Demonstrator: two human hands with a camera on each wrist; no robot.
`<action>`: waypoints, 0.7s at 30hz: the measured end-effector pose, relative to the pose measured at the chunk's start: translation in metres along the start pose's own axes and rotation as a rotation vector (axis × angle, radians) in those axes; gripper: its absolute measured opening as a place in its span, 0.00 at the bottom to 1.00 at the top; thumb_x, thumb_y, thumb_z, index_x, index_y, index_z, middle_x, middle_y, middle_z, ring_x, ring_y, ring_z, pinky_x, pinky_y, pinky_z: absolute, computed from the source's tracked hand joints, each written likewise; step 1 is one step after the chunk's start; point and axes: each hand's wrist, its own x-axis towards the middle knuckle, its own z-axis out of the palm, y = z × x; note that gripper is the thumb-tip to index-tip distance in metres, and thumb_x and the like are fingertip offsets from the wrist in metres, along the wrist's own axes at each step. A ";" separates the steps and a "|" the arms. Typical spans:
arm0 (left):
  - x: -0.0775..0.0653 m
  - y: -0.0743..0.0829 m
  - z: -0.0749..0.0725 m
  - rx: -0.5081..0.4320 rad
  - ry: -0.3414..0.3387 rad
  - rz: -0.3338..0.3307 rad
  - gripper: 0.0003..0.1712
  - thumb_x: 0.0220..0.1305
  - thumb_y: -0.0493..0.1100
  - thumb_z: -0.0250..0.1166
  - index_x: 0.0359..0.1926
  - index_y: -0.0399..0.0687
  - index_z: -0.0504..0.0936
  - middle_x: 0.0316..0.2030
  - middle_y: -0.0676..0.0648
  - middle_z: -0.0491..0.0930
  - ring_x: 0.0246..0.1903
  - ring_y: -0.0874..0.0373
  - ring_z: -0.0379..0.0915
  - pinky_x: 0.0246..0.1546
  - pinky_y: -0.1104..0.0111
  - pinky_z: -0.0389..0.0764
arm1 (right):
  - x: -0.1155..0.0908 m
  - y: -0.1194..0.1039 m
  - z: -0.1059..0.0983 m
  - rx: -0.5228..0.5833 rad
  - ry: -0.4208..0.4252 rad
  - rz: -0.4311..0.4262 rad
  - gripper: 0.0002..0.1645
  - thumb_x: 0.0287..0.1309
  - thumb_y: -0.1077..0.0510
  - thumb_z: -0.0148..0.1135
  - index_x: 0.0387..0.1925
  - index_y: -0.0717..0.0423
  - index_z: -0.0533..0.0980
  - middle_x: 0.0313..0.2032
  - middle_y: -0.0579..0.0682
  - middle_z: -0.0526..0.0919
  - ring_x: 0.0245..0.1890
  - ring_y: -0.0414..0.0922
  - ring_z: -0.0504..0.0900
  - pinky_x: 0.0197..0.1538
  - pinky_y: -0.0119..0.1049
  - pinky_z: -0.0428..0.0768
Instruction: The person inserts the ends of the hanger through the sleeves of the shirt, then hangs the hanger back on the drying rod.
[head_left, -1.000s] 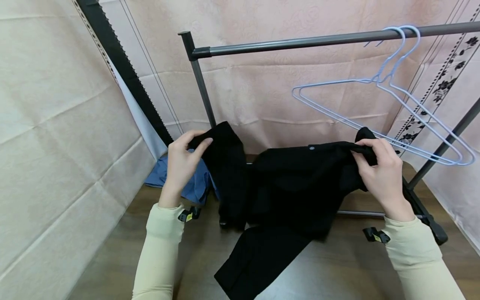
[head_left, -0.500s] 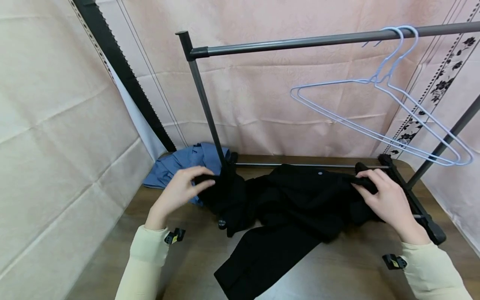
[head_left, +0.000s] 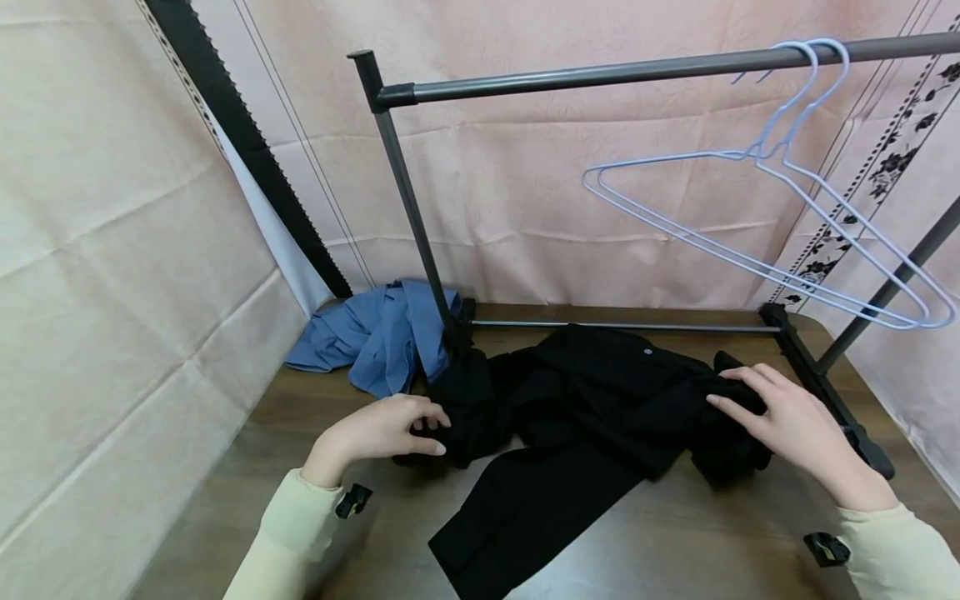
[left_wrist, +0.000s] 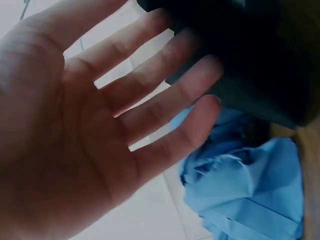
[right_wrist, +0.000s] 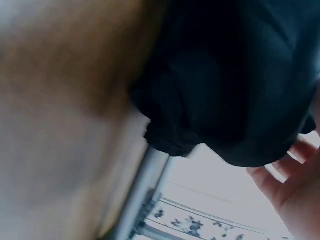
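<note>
A rumpled black garment (head_left: 592, 400) lies on the wooden surface, with a small pale button near its upper edge and one straight-ended, sleeve-like part reaching toward the front. My left hand (head_left: 386, 437) is at its left end, fingertips right by the cloth. In the left wrist view the palm of the left hand (left_wrist: 100, 120) faces the camera, fingers extended and spread, with dark cloth past their tips. At the other end my right hand (head_left: 787, 425) holds a bunched part between thumb and fingers. In the right wrist view a fold of the black garment (right_wrist: 225, 90) hangs beside the fingers.
A grey metal rack (head_left: 585, 79) stands behind the garment, its low crossbar running close to the cloth. Two light blue wire hangers (head_left: 776, 158) hang on its right side. A crumpled blue cloth (head_left: 390, 333) lies by the left post. Pale curtains (head_left: 525, 208) surround the surface.
Both hands have come down and toward the front, lowering the black garment from in front of the rack onto the surface. The left fingers have let go; the right end has shifted slightly right.
</note>
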 end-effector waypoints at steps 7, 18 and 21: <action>0.017 0.025 -0.003 0.068 0.189 0.095 0.19 0.70 0.51 0.66 0.57 0.48 0.83 0.47 0.51 0.82 0.46 0.58 0.79 0.45 0.64 0.80 | 0.011 -0.013 -0.019 0.086 0.183 0.026 0.17 0.63 0.56 0.70 0.53 0.51 0.81 0.51 0.54 0.77 0.45 0.55 0.76 0.41 0.51 0.68; 0.078 0.048 0.018 0.087 0.224 0.187 0.22 0.72 0.52 0.64 0.64 0.53 0.78 0.56 0.53 0.76 0.45 0.59 0.78 0.46 0.66 0.78 | 0.004 -0.042 0.024 0.047 -0.104 -0.256 0.42 0.49 0.45 0.79 0.66 0.44 0.74 0.65 0.57 0.73 0.63 0.62 0.70 0.53 0.63 0.68; 0.092 0.051 0.023 0.130 0.181 0.196 0.25 0.72 0.52 0.64 0.66 0.54 0.75 0.60 0.52 0.74 0.47 0.61 0.77 0.47 0.66 0.78 | -0.003 -0.045 0.039 -0.008 -0.271 -0.224 0.42 0.55 0.41 0.75 0.69 0.42 0.71 0.66 0.58 0.72 0.65 0.64 0.68 0.54 0.68 0.66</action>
